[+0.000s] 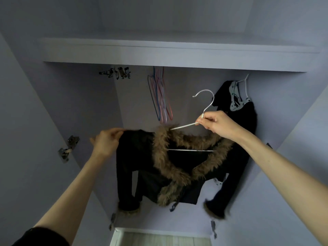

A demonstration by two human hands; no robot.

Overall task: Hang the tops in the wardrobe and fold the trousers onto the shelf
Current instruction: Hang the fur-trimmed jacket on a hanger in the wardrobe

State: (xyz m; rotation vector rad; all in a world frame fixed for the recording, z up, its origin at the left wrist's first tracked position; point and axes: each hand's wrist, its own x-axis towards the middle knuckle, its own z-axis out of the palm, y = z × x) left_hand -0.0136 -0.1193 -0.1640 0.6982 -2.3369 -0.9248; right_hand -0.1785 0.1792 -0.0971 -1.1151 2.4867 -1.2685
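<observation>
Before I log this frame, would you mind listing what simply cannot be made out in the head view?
- The wardrobe rail: hidden behind the shelf front edge.
- Whether the white hanger, pinched by the right hand, sits fully in the black fur-trimmed jacket: its far shoulder is covered by fur and cloth.
- The left hand fingertips: motion-blurred at the jacket's shoulder.
- The metal clips: too small and dim to count.

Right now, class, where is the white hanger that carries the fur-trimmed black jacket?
In the head view, the white hanger is right of centre inside the wardrobe, pinched at its neck by the right hand, with its hook free below the shelf, left of the hung dark garment.
</observation>
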